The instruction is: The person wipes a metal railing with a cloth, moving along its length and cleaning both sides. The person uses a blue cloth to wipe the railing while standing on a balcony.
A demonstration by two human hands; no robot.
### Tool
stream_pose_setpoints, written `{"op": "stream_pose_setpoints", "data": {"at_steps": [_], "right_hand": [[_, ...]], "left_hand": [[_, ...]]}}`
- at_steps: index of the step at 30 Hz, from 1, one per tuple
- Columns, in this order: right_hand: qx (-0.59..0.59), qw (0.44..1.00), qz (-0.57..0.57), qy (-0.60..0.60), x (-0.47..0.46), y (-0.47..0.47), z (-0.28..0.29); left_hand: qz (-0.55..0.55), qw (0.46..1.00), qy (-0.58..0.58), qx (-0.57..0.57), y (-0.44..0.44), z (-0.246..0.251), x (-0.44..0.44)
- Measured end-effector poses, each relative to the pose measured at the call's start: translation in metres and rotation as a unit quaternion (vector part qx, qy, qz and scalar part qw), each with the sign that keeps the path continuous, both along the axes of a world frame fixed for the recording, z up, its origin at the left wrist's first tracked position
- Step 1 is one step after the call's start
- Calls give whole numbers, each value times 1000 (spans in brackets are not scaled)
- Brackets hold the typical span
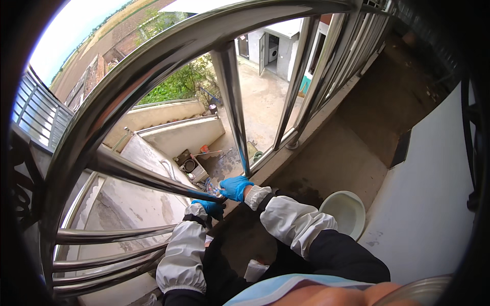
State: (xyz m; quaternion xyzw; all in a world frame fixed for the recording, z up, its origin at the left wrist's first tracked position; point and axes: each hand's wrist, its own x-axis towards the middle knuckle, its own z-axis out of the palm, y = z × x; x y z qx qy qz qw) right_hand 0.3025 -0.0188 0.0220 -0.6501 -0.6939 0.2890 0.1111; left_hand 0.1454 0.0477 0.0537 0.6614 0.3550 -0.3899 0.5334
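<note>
Both my hands wear blue disposable gloves, with pale sleeve covers over dark sleeves. My left hand [210,209] is low on the railing, right beside the foot of a stainless steel baluster [153,176]. Its fingers are curled and partly hidden, so its hold is unclear. On the other side of that foot, my right hand [234,188] bends down over the bottom rail, near the base of a second steel baluster [231,99]. The right fingertips point outward past the rail; whether they grip a thing is not visible. A broad curved steel handrail [115,72] arches above both hands.
A pale plastic basin [344,214] stands on the wet-patched concrete floor [329,164] by the white wall [425,179]. White paper or cloth [255,270] lies near my legs. Beyond the railing is a drop to a concrete courtyard [264,88] and a walled stairway [183,132].
</note>
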Motion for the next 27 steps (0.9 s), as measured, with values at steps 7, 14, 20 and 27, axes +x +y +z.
{"op": "stream_pose_setpoints", "data": {"at_steps": [7,14,20,27], "right_hand": [[-22,1000,-4,13,3,4,-1],[-46,999,20,16,5,5,14],[-49,996,41,60,20,5,17],[-5,998,6,58,25,-3,8]], "left_hand": [[110,967,19,227,-23,-18,5],[30,773,-126,620,-50,-48,-11],[162,657,-203,707,-72,-72,2],[267,850,-67,449,-53,-63,-2]]}}
